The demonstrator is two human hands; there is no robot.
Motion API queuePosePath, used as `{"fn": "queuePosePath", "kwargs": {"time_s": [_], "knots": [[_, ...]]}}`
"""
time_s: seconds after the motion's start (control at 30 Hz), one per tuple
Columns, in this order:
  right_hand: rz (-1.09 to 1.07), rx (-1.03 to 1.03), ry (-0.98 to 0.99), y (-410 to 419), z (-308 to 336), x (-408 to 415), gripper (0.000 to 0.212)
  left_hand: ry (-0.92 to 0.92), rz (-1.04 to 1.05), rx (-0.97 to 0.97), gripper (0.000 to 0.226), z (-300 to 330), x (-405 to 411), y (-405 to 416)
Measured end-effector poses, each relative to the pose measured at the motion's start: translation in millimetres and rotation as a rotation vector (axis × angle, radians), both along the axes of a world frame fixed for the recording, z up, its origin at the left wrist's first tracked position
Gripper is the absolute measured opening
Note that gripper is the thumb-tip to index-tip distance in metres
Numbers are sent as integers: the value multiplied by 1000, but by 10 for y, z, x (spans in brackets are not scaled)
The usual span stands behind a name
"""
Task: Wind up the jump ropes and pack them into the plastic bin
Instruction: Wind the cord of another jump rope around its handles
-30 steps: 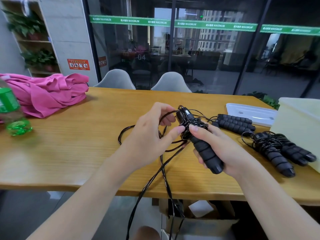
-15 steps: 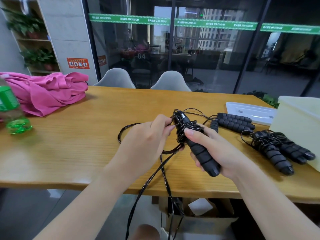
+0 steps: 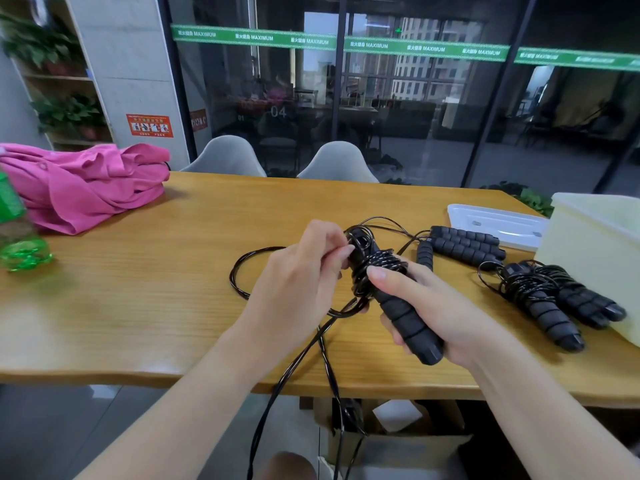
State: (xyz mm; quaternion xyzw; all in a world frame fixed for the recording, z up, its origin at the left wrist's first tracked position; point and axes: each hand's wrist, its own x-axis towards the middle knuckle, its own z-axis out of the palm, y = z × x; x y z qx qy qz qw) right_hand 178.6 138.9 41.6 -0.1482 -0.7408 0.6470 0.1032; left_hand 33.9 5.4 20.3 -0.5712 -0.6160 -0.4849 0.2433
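My right hand [image 3: 433, 306] grips the black foam handle [image 3: 405, 317] of a jump rope over the wooden table [image 3: 145, 289]. Black cord [image 3: 372, 268] is coiled around the handle's upper end. My left hand [image 3: 304, 275] pinches the cord beside those coils. Loose cord [image 3: 239, 271] loops on the table and hangs down over the front edge. A wound jump rope [image 3: 550, 303] lies to the right. Another pair of handles [image 3: 464, 244] lies behind it. The pale plastic bin [image 3: 595, 258] stands at the right edge.
A white bin lid [image 3: 498, 223] lies beside the bin. Pink clothing [image 3: 79, 185] is piled at the far left, with a green bottle [image 3: 17, 237] in front of it. Two grey chairs [image 3: 280, 161] stand behind the table.
My left hand has closed its fingers and moved up to the top of the handle with the cord. The right hand keeps holding the handle.
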Motion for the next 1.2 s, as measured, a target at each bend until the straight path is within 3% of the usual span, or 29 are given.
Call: {"fn": "queuePosePath", "kwargs": {"time_s": [0.13, 0.3, 0.4, 0.57, 0.73, 0.87, 1.03, 1.13, 1.2], "knots": [[-8, 114, -24, 34, 107, 33, 35, 12, -54, -199, 41, 100, -59, -101], [-16, 183, -31, 24, 172, 44, 38, 190, 80, -242, 37, 165, -21, -160], [-28, 209, -44, 38, 147, 34, 46, 306, 184, -225, 22, 217, 11, -182], [-12, 257, -85, 66, 121, 31, 60, 81, 112, -391, 15, 350, -36, -196], [30, 270, -122, 105, 166, 12, 41, -1, -101, -731, 7, 604, -199, -140], [42, 272, -156, 174, 237, -31, 43, 57, -118, -723, 6, 628, -251, -82], [94, 256, -188, 255, 285, -65, 60, 82, -104, -631, 7, 651, -280, -60], [119, 281, -213, 300, 303, -58, 59, 303, -26, -698, 12, 637, -307, -13], [129, 297, -234, 337, 317, -62, 55, 623, 32, -662, 15, 626, -299, 20]]}}
